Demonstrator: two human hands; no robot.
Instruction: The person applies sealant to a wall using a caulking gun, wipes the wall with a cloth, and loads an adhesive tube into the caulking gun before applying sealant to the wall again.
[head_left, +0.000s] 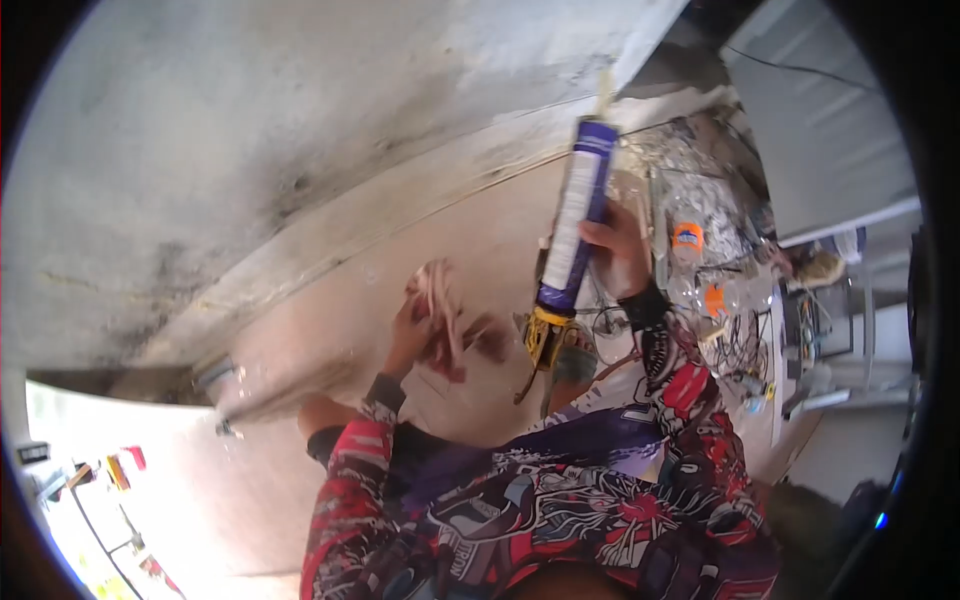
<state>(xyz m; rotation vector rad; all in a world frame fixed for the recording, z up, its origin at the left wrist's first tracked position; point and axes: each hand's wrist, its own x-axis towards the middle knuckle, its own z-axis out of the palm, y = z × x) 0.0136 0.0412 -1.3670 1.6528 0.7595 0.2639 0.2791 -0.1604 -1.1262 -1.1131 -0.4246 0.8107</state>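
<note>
My right hand (pixel 622 250) is wrapped around a caulking gun (pixel 546 338) loaded with a blue and white sealant tube (pixel 582 215). The tube stands nearly upright with its pale nozzle pointing up, and the yellow handle end hangs toward my lap. In my left hand (pixel 408 325) is a crumpled pinkish rag (pixel 440 310), gripped by the closed fingers. The rag hangs down over the pale floor, apart from the gun.
A stained grey wall (pixel 230 120) rises ahead, with a ledge along its base. To the right lie clear bottles with orange labels (pixel 688 240), tangled cables (pixel 738 345) and plastic wrapping. A grey panel (pixel 820 120) stands beyond them. Bright light enters at the lower left.
</note>
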